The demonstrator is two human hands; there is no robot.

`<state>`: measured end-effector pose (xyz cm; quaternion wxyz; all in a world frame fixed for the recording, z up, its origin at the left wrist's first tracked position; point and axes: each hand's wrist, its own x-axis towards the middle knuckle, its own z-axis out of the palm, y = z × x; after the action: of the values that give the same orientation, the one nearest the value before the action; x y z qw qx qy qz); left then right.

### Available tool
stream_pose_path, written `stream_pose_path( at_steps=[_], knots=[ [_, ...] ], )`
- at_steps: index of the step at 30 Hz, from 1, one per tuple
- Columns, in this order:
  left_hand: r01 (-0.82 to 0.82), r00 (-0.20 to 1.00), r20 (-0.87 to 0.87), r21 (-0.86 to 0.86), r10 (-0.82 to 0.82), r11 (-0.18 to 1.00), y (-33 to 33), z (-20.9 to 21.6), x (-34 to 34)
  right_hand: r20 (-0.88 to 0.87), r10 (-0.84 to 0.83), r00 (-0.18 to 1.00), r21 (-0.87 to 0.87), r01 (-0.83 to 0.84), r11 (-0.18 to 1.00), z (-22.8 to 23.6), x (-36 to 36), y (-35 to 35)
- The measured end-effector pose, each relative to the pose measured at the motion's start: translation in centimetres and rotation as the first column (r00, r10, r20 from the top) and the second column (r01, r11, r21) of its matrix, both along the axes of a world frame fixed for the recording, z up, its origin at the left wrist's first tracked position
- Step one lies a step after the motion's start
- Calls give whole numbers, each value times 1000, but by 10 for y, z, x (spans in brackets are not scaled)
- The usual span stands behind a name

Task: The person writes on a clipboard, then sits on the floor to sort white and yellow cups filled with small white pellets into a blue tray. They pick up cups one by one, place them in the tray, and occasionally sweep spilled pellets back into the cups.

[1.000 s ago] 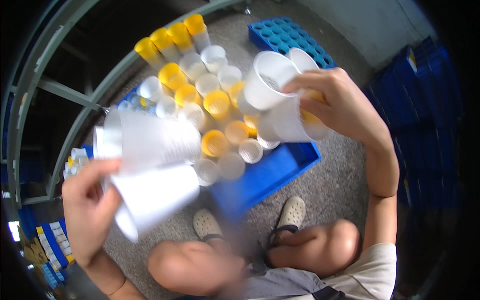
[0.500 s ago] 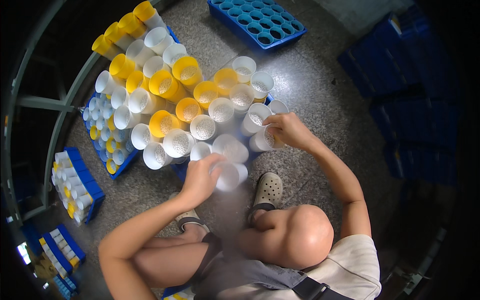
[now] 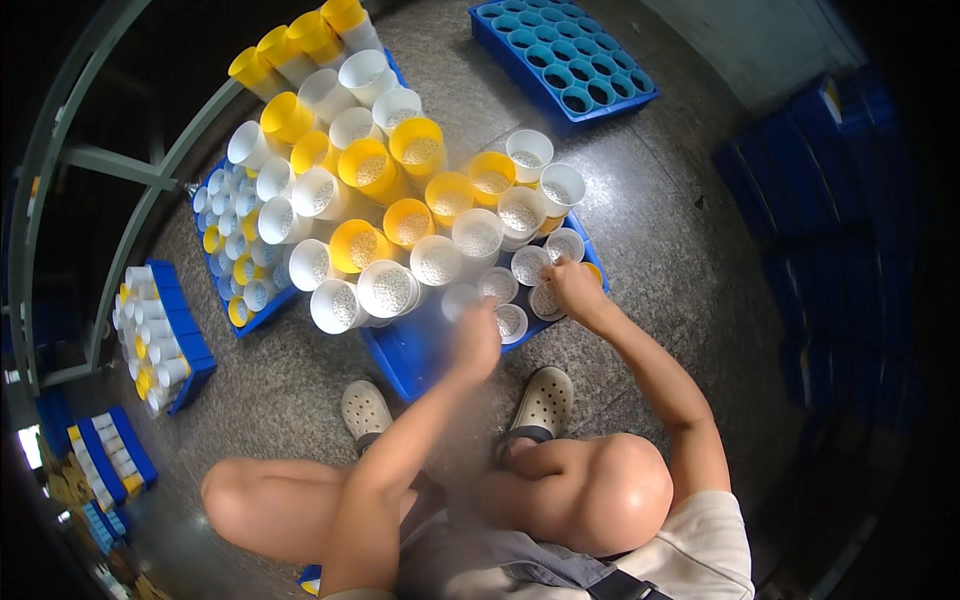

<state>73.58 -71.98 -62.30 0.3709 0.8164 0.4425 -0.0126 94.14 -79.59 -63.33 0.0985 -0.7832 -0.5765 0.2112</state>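
Many white and yellow plastic cups with white granules in them stand in rows and stacks over a blue tray (image 3: 398,362). At the tray's near right part, my right hand (image 3: 578,290) has its fingers closed on the rim of a low white cup (image 3: 545,302). My left hand (image 3: 474,345), somewhat blurred, is among the low cups, its fingertips pinched at the edge of a hazy white cup (image 3: 459,301). Another white cup (image 3: 511,322) stands right beside these fingers. Taller stacks, such as a white cup stack (image 3: 387,289), rise behind and left.
A blue crate of dark-filled teal cups (image 3: 575,100) lies at the far right. More cups fill a second tray (image 3: 240,325) and a blue crate (image 3: 185,340) on the left. Stacked blue crates (image 3: 830,200) stand right. My shoes (image 3: 545,398) are just in front of the tray.
My left hand has moved right and forward, to the low cups near my right hand. Cups that stood at the near edge are no longer there, baring the blue tray. The view has shifted.
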Motion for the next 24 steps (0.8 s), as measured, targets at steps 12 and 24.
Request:
stream_pose_path(
  at_steps=[12,24],
  knots=[
    [308,904,173,372,-391,876,173,227,-58,5,182,983,585,-150,797,194,-28,140],
    [-31,994,-101,158,48,987,316,149,-55,108,180,978,120,-193,974,134,-60,318]
  ],
)
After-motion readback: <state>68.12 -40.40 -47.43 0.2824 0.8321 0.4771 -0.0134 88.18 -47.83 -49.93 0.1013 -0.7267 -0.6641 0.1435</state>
